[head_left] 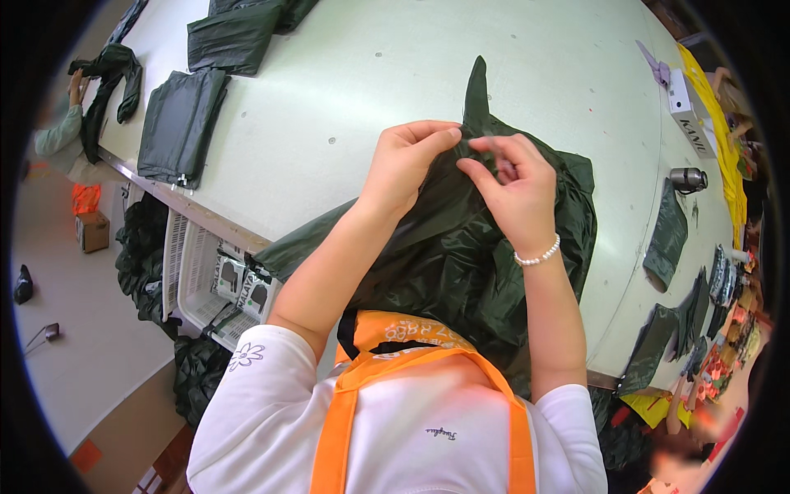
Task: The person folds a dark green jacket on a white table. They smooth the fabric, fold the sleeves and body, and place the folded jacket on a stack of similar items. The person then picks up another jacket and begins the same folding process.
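While both forearms reach up from the lower edge, the left hand (405,160) and the right hand (517,191) meet over a dark green glossy garment (461,255) that lies crumpled on the pale table (346,74), near its front edge, with part of it hanging over that edge. The left hand is closed, pinching a fold of the cloth between thumb and fingertips. The right hand is closed on the same fold just beside it, the fingers curled in and touching the cloth; a bracelet of white beads (538,255) circles its wrist. A narrow strip of the garment points away from the hands across the table.

Folded dark green pieces (179,123) lie well apart at the table's far left, with another stack (234,33) beyond them. More dark green pieces (666,239) lie along the right side, near a small metal cup (688,179) and a white box (687,111). Below the table's left edge stand white baskets (197,280). At the far left a co-worker's hand (76,86) touches another dark garment. The person wears an orange apron (395,337) over a white shirt.
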A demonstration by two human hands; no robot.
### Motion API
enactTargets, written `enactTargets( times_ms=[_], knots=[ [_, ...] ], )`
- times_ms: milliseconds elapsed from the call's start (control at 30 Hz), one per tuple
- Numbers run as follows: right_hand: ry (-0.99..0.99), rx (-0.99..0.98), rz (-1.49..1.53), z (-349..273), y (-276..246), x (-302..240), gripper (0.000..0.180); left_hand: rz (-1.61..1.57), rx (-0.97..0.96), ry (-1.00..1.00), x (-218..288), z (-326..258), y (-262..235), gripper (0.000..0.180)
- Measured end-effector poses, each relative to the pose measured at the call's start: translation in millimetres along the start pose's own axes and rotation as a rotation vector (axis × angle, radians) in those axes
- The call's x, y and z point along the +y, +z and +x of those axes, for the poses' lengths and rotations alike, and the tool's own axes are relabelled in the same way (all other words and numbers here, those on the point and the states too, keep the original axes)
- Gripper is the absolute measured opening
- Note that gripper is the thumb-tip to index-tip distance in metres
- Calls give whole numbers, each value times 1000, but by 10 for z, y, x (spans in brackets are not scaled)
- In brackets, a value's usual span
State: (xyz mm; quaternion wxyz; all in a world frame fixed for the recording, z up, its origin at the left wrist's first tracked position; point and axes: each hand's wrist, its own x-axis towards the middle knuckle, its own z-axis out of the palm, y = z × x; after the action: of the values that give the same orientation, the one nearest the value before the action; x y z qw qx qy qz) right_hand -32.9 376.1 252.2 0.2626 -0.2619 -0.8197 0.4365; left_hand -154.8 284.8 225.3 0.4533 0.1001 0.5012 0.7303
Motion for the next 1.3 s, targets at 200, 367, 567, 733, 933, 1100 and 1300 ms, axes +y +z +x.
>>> enactTargets(
  times_ms=[200, 367, 567, 733, 933, 1100, 1300],
  knots=[
    [-132, 59, -51, -59, 118, 217, 17, 105, 13, 20, -140, 67, 8, 19],
    [309, 122, 282, -59, 151, 396, 13, 258, 24, 64, -135, 27, 31, 23],
    [417, 69, 503, -52, 105, 379, 18, 175, -26, 128, -161, 42, -21, 41],
    [361, 36, 467, -215, -97, 460, 18, 95, -18, 97, -99, 17, -2, 43],
    [50, 55, -50, -333, -172, 256, 20, 279, 28, 161, -80, -54, 55, 44],
    [0, 179, 40, -295, -57, 189, 30, 397, 16, 254, -87, -96, 80, 36],
    [261, 79, 274, -214, 111, 381, 15, 531, -4, 336, -130, -113, 69, 18]
  ],
)
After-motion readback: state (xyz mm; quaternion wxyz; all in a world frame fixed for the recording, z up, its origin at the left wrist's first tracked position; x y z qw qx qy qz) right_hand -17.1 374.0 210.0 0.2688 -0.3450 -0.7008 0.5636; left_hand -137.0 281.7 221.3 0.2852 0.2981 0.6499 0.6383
